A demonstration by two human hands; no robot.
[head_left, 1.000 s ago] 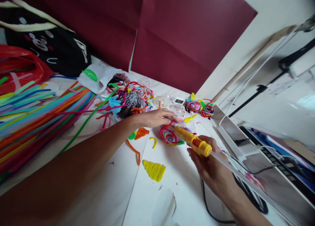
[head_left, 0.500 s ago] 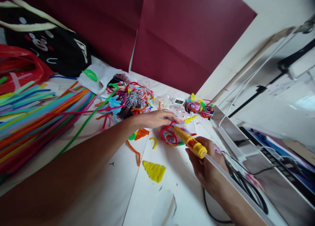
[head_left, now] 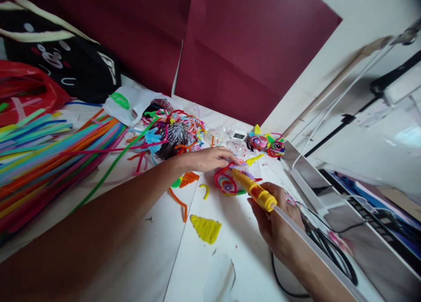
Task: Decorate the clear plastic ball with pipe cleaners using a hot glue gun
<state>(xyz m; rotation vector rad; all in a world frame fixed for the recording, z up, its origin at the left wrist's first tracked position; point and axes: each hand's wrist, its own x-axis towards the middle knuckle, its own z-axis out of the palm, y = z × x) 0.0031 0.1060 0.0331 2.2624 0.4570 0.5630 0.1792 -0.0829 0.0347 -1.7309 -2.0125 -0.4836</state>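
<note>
My right hand [head_left: 279, 212] is wrapped around a yellow hot glue gun [head_left: 255, 190], with a long translucent glue stick [head_left: 309, 245] sticking out of its rear end. The gun's front end is at a colourful pipe cleaner craft [head_left: 226, 182] with a round, eye-like spiral. My left hand [head_left: 213, 158] rests on the top of that craft, its fingers curled over the edge and closed on it. Part of the craft is hidden behind the gun and fingers. A yellow wound pipe cleaner piece [head_left: 206, 228] and a short yellow curl [head_left: 204, 191] lie nearer to me.
Bundles of pipe cleaners [head_left: 59, 161] spread across the left, beside a red bag [head_left: 29, 91] and a black tote [head_left: 66, 65]. Finished-looking craft figures [head_left: 266, 143] and a small digital display [head_left: 239, 136] stand behind. A black cable [head_left: 338, 258] coils at right near a grey ledge [head_left: 348, 236].
</note>
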